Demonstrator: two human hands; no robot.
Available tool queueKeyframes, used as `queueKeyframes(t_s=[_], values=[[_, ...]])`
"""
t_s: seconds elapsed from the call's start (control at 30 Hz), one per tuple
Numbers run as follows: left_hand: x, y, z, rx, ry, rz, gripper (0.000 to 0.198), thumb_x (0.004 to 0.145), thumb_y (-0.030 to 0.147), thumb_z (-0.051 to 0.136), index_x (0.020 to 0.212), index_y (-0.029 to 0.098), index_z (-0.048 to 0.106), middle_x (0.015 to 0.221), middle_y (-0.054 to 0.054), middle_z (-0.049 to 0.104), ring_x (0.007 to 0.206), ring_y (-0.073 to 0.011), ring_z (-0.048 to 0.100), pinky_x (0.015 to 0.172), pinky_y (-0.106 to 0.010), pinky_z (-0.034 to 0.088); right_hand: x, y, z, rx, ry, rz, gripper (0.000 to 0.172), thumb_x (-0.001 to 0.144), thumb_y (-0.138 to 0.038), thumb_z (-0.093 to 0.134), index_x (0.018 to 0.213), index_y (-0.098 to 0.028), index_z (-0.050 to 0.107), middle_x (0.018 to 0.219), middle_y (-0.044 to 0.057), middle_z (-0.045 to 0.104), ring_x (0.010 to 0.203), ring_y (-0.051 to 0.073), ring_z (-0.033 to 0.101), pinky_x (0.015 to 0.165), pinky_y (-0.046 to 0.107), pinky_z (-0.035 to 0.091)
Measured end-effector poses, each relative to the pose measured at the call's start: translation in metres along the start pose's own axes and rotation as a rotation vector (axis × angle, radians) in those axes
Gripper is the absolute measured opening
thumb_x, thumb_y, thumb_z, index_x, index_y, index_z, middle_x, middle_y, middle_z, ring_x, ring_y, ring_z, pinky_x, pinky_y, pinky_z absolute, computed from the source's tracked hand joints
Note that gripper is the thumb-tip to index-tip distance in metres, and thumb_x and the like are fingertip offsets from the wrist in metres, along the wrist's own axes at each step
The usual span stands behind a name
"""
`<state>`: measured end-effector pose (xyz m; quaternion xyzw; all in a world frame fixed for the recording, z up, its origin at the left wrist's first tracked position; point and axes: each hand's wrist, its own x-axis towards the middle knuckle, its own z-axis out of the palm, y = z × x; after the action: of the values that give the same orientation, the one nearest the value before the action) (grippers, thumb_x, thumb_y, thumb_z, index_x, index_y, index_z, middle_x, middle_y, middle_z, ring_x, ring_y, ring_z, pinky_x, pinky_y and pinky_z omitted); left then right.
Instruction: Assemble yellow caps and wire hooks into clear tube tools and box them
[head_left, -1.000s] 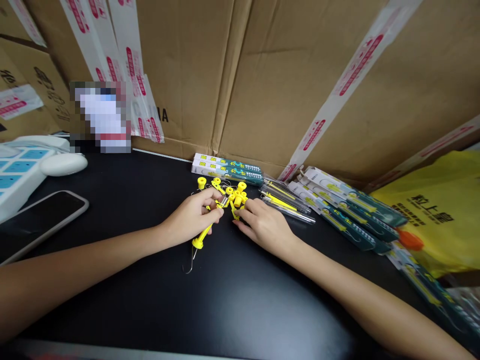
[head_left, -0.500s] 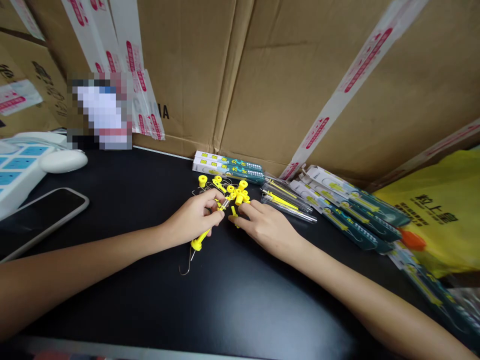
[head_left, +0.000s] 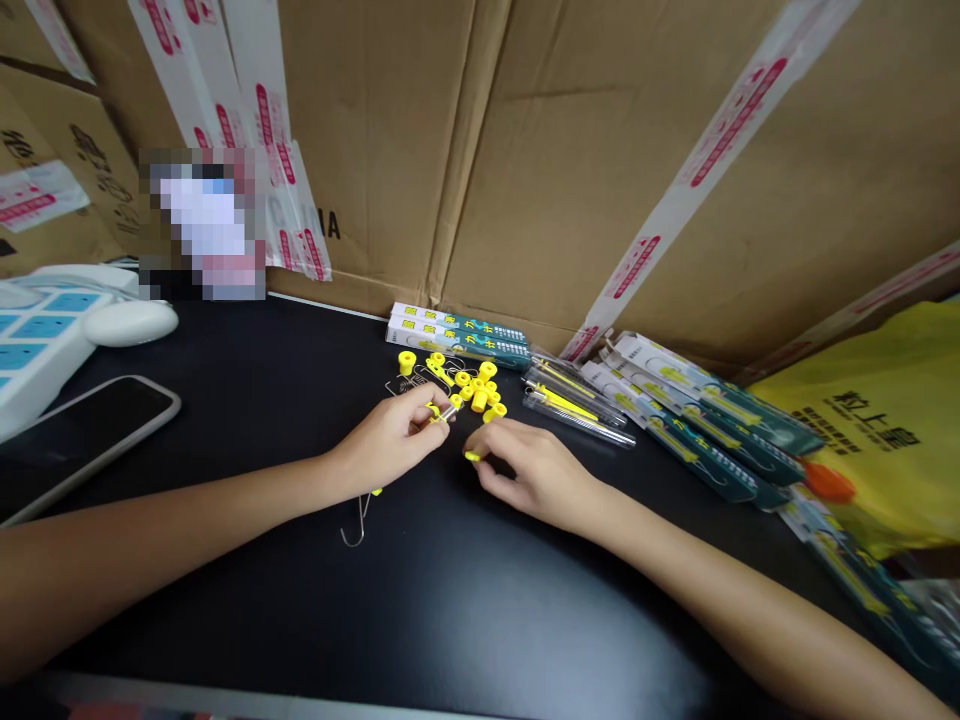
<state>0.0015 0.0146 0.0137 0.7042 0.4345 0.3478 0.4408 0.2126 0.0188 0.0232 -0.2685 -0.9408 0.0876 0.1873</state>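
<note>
My left hand (head_left: pixel 401 432) is closed around a spring scale. Its clear tube end (head_left: pixel 448 413) shows past the fingertips, and its metal hook (head_left: pixel 352 535) hangs out below the hand; the middle is hidden by the palm. My right hand (head_left: pixel 529 462) pinches a small yellow plastic piece (head_left: pixel 472 457), mostly covered by the fingers, just right of the scale's tube end. Beyond both hands lies a pile of yellow plastic caps (head_left: pixel 480 398), with thin metal hooks (head_left: pixel 397 385) at its left side.
Clear tubes with yellow inserts (head_left: pixel 570 400) lie right of the pile. Boxed spring scales (head_left: pixel 457 335) stand behind it, and more boxes (head_left: pixel 697 430) lie to the right beside a yellow bag (head_left: pixel 862 420). A phone (head_left: pixel 82 440) and power strip (head_left: pixel 52 320) are left. Cardboard cartons (head_left: pixel 375 150) wall the back.
My right hand has drawn slightly back from the pile, lifting the small yellow piece. My left hand has tilted the spring scale, so its hook has swung a little left.
</note>
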Motion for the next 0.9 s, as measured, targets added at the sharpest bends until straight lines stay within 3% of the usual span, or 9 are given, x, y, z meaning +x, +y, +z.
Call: queueKeyframes(t_s=[0.17, 0.4, 0.57, 0.9], values=[[-0.005, 0.005, 0.001, 0.002, -0.026, 0.025, 0.030, 0.095, 0.043, 0.039, 0.091, 0.017, 0.054, 0.055, 0.008, 0.042, 0.047, -0.0076, 0.039, 0.047, -0.020, 0.031, -0.002, -0.002, 0.006, 0.572, 0.061, 0.337, 0.008, 0.095, -0.026, 0.042, 0.091, -0.024, 0.035, 0.066, -0.006, 0.044, 0.054, 0.010, 0.043, 0.054, 0.023, 0.036], [-0.008, 0.004, 0.003, -0.041, -0.101, 0.031, 0.034, 0.098, 0.041, 0.028, 0.083, 0.019, 0.049, 0.053, 0.007, 0.039, 0.045, -0.0085, 0.037, 0.047, -0.021, 0.032, -0.002, -0.009, 0.009, 1.028, 0.049, 0.485, 0.017, 0.096, -0.040, 0.043, 0.092, -0.025, 0.036, 0.064, -0.008, 0.031, 0.050, 0.008, 0.024, 0.043, 0.018, 0.023], [-0.011, 0.006, 0.006, -0.020, -0.157, 0.065, 0.034, 0.097, 0.038, 0.031, 0.072, 0.019, 0.044, 0.060, 0.005, 0.038, 0.050, -0.0088, 0.036, 0.048, -0.022, 0.032, -0.001, -0.009, 0.014, 1.080, 0.071, 0.553, 0.034, 0.096, -0.053, 0.035, 0.091, -0.022, 0.047, 0.063, -0.007, 0.023, 0.049, 0.008, 0.019, 0.039, 0.018, 0.019], [-0.010, 0.005, 0.009, -0.026, -0.159, 0.075, 0.033, 0.097, 0.036, 0.034, 0.069, 0.020, 0.040, 0.064, 0.004, 0.038, 0.054, -0.0094, 0.035, 0.051, -0.023, 0.033, -0.002, -0.011, 0.018, 1.130, 0.035, 0.503, 0.029, 0.097, -0.050, 0.037, 0.093, -0.023, 0.047, 0.063, -0.008, 0.029, 0.049, 0.008, 0.025, 0.038, 0.016, 0.027]])
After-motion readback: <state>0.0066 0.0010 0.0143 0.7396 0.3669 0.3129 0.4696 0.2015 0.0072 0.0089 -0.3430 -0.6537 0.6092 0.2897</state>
